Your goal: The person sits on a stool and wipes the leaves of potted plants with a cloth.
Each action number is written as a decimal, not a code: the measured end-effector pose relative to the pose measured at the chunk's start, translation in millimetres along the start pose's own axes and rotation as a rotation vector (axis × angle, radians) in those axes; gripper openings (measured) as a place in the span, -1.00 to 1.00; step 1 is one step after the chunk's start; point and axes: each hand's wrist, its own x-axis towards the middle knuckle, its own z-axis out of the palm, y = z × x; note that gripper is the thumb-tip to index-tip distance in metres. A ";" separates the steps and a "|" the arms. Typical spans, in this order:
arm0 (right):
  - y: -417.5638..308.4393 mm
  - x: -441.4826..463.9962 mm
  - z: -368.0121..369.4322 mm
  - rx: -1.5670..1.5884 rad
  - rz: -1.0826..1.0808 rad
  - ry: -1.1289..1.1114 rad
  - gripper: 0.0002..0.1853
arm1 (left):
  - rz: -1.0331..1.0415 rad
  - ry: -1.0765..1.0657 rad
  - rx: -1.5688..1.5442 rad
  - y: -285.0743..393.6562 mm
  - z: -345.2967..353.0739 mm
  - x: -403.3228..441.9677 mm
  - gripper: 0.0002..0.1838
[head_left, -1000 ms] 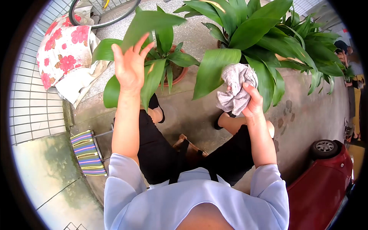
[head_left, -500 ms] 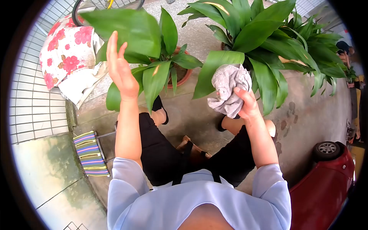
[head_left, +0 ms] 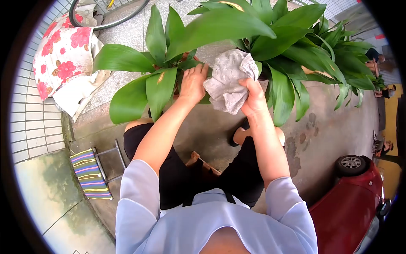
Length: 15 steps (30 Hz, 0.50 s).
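Observation:
My right hand (head_left: 255,96) grips a crumpled grey cloth (head_left: 228,82), thumb on top, the cloth hanging toward the left. Just left of it, my left hand (head_left: 193,86) reaches in among the leaves of a potted broad-leaved plant (head_left: 161,86), its back toward me. The fingers of that hand are slightly spread, and the tips lie near the leaf bases. Above both hands a long green leaf (head_left: 220,28) arches to the right. The plant's pot is mostly hidden by leaves and my left hand.
More broad-leaved plants (head_left: 300,46) stand to the right. At left are a floral cloth cover (head_left: 63,55), a bicycle wheel (head_left: 114,24) and a striped folding stool (head_left: 91,174). A red car (head_left: 351,207) is at lower right. People (head_left: 382,91) appear at the far right edge.
My left hand has moved down and right from the raised leaf to the plant's middle. The large leaf now leans right. The cloth has shifted left, hanging more spread out.

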 end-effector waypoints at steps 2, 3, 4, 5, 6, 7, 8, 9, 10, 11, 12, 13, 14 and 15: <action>0.0 3.8 -1.3 -0.020 0.001 0.009 -0.52 | -0.003 -0.029 0.102 -3.2 9.1 -1.5 -0.60; 0.9 6.3 -1.1 -0.027 0.004 0.011 -0.52 | -0.006 -0.086 0.152 -5.3 9.9 -1.9 -0.70; 1.7 8.7 -1.1 -0.130 -0.010 0.043 -0.53 | -0.011 -0.147 0.203 -8.0 10.6 -3.9 -0.79; 1.7 11.3 -1.3 -0.233 -0.020 0.075 -0.53 | 0.068 -0.043 0.316 -14.0 18.6 -9.4 -0.93; 1.2 15.4 -3.7 -0.337 -0.031 0.104 -0.53 | 0.084 -0.058 0.323 -13.3 17.0 -13.4 -0.93; 5.3 21.4 -6.9 -0.498 -0.089 0.155 -0.53 | 0.101 -0.071 0.330 -10.4 10.2 -19.1 -0.92; 11.3 27.8 -12.3 -0.625 -0.106 0.228 -0.53 | 0.119 -0.087 0.337 -8.6 2.9 -26.1 -0.91; 17.0 33.4 -16.8 -0.750 -0.121 0.302 -0.53 | 0.148 -0.080 0.331 -8.5 -2.7 -33.5 -0.89; 22.7 37.9 -20.4 -0.873 -0.134 0.376 -0.54 | 0.177 -0.076 0.325 -9.6 -8.8 -41.4 -0.87; 27.7 41.1 -23.4 -0.900 -0.193 0.392 -0.53 | 0.207 -0.072 0.318 -11.0 -13.9 -48.9 -0.85; 35.4 44.8 -25.2 -1.011 -0.286 0.340 -0.53 | 0.220 -0.090 0.310 -12.8 -17.9 -56.1 -0.79; 45.4 48.4 -26.0 -1.120 -0.380 0.283 -0.53 | 0.233 -0.108 0.301 -15.5 -21.7 -63.2 -0.72; 55.9 49.4 -26.5 -1.228 -0.474 0.224 -0.53 | 0.245 -0.126 0.290 -17.3 -24.9 -69.9 -0.66; 54.2 45.6 -9.4 -1.187 -0.317 0.144 -0.53 | 0.285 -0.107 0.295 -17.7 -27.4 -75.6 -0.70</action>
